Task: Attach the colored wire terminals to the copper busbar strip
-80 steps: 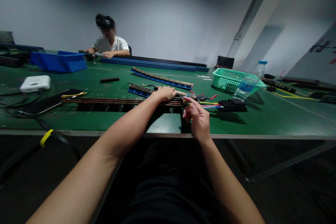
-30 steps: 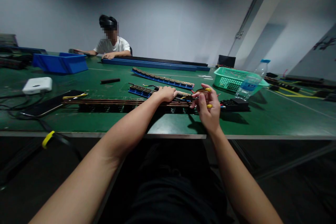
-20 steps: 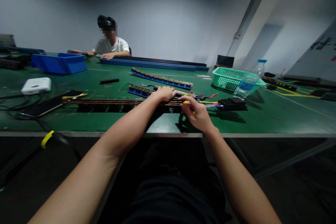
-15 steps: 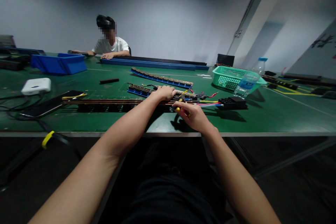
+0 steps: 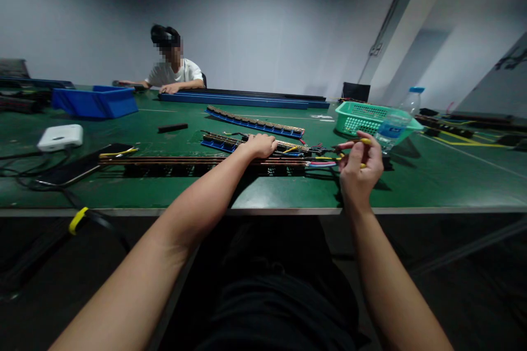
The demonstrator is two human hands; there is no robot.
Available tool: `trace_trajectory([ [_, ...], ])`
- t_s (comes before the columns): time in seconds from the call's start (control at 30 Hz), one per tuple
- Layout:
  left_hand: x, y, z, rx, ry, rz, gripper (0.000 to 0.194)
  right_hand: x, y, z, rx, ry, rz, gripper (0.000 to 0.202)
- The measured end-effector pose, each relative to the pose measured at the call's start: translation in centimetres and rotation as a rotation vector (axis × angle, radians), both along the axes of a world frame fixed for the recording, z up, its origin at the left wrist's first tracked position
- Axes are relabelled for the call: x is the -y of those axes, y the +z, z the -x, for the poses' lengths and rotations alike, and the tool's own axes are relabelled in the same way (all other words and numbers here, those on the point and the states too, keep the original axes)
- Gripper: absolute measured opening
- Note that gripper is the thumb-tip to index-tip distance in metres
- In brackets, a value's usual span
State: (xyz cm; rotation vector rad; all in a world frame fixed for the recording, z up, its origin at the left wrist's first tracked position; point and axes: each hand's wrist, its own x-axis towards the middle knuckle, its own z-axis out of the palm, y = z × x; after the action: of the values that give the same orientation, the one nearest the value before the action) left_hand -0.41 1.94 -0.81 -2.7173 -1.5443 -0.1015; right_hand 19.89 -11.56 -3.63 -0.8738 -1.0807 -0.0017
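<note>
A long black strip with copper rails (image 5: pixel 185 160) lies along the near part of the table. My left hand (image 5: pixel 260 146) is closed over the strip's middle, its fingertips hidden on the far side. My right hand (image 5: pixel 361 167) grips yellow-handled pliers (image 5: pixel 365 141), whose dark jaws point left above the strip's right end. Coloured wires (image 5: pixel 323 164) run from that end toward a black block (image 5: pixel 387 163), mostly hidden behind my right hand. Just beyond the strip lies a shorter blue-based railed piece (image 5: pixel 218 141), partly covered by my left hand.
Farther back are another blue railed strip (image 5: pixel 255 122) and long blue bars (image 5: pixel 247 100), with a person (image 5: pixel 177 71) behind. A green basket (image 5: pixel 358 115) and water bottle (image 5: pixel 391 129) stand right. Left are a blue bin (image 5: pixel 96 101), white box (image 5: pixel 61 137) and phone (image 5: pixel 86 164).
My right hand has moved right with the pliers, from beside my left hand to the wires at the strip's right end, and has turned upward. My left hand stays on the strip.
</note>
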Motion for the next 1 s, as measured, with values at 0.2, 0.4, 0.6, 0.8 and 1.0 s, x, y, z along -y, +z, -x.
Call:
trace_trajectory([
  [0.2, -0.2, -0.1, 0.1, 0.014, -0.027, 0.002, 0.052, -0.3, 0.1, -1.1, -0.076, 0.117, 0.037, 0.033],
  [0.4, 0.4, 0.3, 0.1, -0.003, -0.016, -0.006, 0.049, -0.8, -0.6, -0.9, 0.096, 0.228, 0.194, 0.035],
  [0.6, 0.8, 0.5, 0.0, -0.005, -0.012, -0.013, 0.049, -0.4, -1.3, -0.7, 0.551, 0.201, 0.386, 0.024],
  [0.8, 0.4, 0.3, 0.0, -0.016, -0.013, -0.026, 0.048, -0.3, -1.2, -0.5, 0.575, 0.186, 0.409, 0.026],
  [1.0, 0.1, 0.1, 0.0, -0.016, -0.011, -0.022, 0.047, -0.1, -1.0, -0.4, 0.492, 0.119, 0.326, 0.026],
])
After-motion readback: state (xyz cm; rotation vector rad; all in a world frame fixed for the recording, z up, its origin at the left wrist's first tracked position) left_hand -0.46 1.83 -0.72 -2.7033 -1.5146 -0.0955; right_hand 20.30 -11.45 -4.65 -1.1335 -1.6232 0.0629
